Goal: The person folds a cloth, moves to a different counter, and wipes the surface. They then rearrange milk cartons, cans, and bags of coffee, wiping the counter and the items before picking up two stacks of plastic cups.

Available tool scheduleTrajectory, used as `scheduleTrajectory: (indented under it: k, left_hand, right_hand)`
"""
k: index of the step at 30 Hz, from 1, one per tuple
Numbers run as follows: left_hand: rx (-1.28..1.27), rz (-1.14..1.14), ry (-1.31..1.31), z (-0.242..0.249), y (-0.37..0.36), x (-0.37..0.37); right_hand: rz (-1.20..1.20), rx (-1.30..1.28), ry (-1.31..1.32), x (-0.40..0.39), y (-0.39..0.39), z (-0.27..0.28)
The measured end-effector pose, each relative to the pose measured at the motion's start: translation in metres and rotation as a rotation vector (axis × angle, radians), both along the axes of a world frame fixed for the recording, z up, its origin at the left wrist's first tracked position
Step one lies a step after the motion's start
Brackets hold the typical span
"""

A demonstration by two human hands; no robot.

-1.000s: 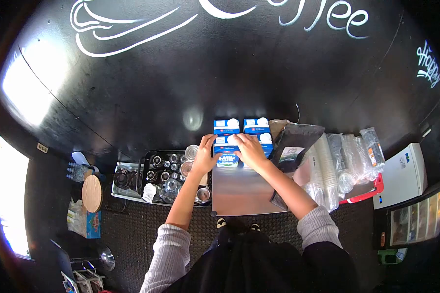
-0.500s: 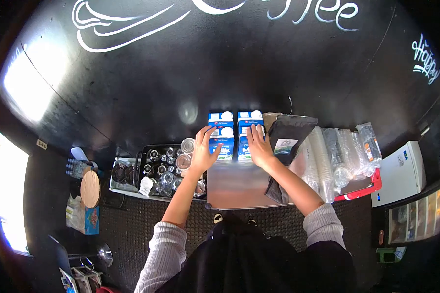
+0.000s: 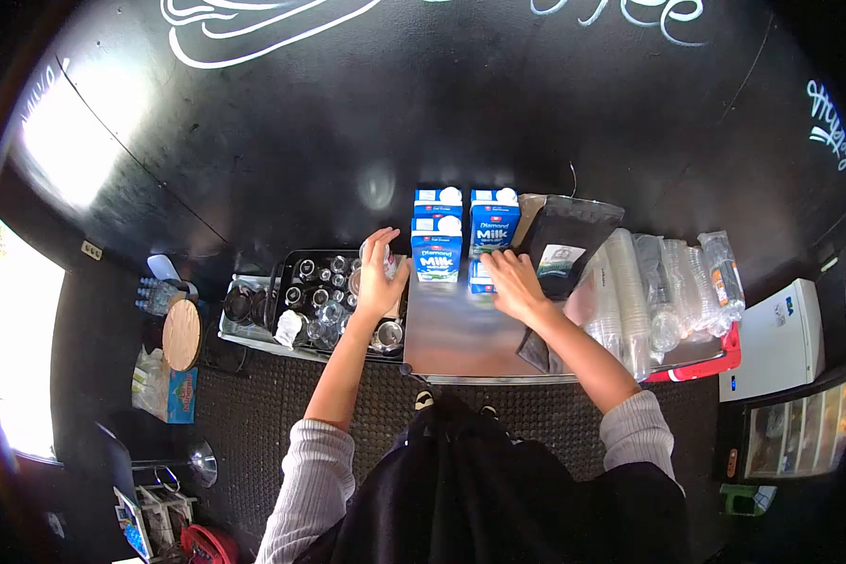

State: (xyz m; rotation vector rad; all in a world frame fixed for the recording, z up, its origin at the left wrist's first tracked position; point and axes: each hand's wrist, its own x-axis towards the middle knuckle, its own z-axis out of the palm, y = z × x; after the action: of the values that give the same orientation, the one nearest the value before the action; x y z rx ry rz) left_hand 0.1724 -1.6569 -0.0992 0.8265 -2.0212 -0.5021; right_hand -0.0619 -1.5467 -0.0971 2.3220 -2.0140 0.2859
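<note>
My left hand [image 3: 379,282] is beside the left milk cartons with its fingers extended and thumb apart, holding nothing. It overlaps the edge of the jar tray in view. Two blue-and-white milk cartons stand on the left, the front one [image 3: 436,252] before the back one [image 3: 439,199]. On the right, another upright milk carton [image 3: 493,221] shows its full front. My right hand [image 3: 517,284] has its fingers over a lower milk carton [image 3: 480,274] in front of it, mostly hidden by the hand. The cartons rest on a shiny metal counter [image 3: 461,338].
To the left, a black tray [image 3: 274,324] holds several glass jars [image 3: 329,315]. A dark pouch [image 3: 573,226] lies right of the cartons, then stacked clear plastic cups [image 3: 630,301] and a red-edged container [image 3: 714,365]. A white fridge [image 3: 771,338] stands far right; a black wall [image 3: 498,103] rises behind.
My left hand has come off the left cartons, moving left. My right hand has drawn back toward me; the front right carton sits lower, exposing the back one's front. The view has shifted.
</note>
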Motion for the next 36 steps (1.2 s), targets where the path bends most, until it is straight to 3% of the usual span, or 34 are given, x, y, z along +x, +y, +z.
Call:
scheduleTrajectory:
  k: [11,17,21,23,29,31,33,36]
  left_hand:
    - [0.0,0.073,0.062,0.002,0.0,0.03]
    - [0.032,0.097,0.074,-0.006,-0.003,0.045]
    - [0.025,0.108,0.062,-0.009,-0.003,0.048]
    - [0.027,0.09,0.068,-0.007,-0.002,0.046]
    - [0.047,0.055,0.052,-0.016,-0.007,0.037]
    - [0.054,0.008,0.041,-0.017,-0.007,0.029]
    - [0.057,-0.059,-0.001,-0.013,-0.004,0.023]
    - [0.09,-0.243,-0.142,-0.006,0.004,0.014]
  right_hand:
    - [0.113,0.169,-0.291,0.033,-0.026,0.014]
    - [0.132,0.075,-0.271,0.056,-0.062,0.015]
    - [0.147,0.227,-0.269,0.064,-0.076,0.013]
    - [0.141,0.109,-0.208,0.067,-0.077,-0.001]
    - [0.112,0.113,-0.213,0.068,-0.075,0.001]
    - [0.203,0.016,-0.215,0.067,-0.073,0.0]
    - [0.242,-0.045,-0.231,0.066,-0.069,0.001]
    - [0.293,-0.268,-0.052,0.063,-0.063,0.005]
